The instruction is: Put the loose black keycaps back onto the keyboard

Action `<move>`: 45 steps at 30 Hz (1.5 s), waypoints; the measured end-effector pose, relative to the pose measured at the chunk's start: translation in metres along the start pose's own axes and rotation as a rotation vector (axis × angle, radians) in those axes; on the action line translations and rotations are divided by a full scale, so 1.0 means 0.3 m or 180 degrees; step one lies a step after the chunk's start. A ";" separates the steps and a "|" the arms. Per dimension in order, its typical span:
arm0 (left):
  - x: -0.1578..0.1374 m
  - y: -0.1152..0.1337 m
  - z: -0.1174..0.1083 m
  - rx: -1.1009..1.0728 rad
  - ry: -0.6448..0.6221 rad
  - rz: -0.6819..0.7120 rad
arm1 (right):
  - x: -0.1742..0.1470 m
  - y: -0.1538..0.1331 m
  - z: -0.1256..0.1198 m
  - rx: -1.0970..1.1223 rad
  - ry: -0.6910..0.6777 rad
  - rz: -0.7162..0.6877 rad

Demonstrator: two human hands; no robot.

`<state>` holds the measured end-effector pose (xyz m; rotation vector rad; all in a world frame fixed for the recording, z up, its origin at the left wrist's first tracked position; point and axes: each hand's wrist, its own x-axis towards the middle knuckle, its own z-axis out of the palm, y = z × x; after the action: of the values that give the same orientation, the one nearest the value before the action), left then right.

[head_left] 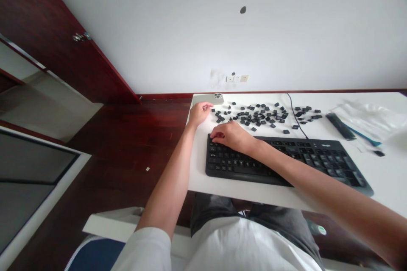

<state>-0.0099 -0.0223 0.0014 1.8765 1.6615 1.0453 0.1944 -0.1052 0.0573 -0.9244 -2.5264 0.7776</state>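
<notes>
Right hand [231, 136] hiding keyboard [286, 161] corner

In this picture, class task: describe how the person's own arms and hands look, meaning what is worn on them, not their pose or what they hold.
Both arms are bare from the upper arm down. The left hand and right hand wear no gloves, and no rings, watch or bracelets show. A short white sleeve covers the left upper arm. The right arm leaves the picture before any sleeve shows.

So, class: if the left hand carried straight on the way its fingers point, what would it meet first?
Probably the nearest loose black keycaps just beyond the left hand, though depth is hard to judge; the phone lies alongside.
</notes>
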 end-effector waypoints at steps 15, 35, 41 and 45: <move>-0.001 0.016 -0.003 0.0148 0.0018 -0.0022 | 0.013 -0.006 -0.015 -0.0437 -0.0231 -0.0295; -0.014 0.024 0.012 0.0338 0.0003 -0.0116 | -0.063 -0.053 -0.009 -0.1688 -0.0570 -0.0933; -0.015 0.022 0.013 0.0403 0.0014 -0.0104 | -0.064 -0.027 0.001 -0.1521 -0.0401 -0.1045; -0.010 0.020 0.012 0.0370 0.0060 -0.0102 | -0.056 -0.010 0.006 -0.1117 -0.0220 -0.1018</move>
<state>-0.0032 -0.0259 0.0027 1.9110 1.7923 0.9757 0.2043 -0.1192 0.0555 -0.5702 -2.8278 0.2789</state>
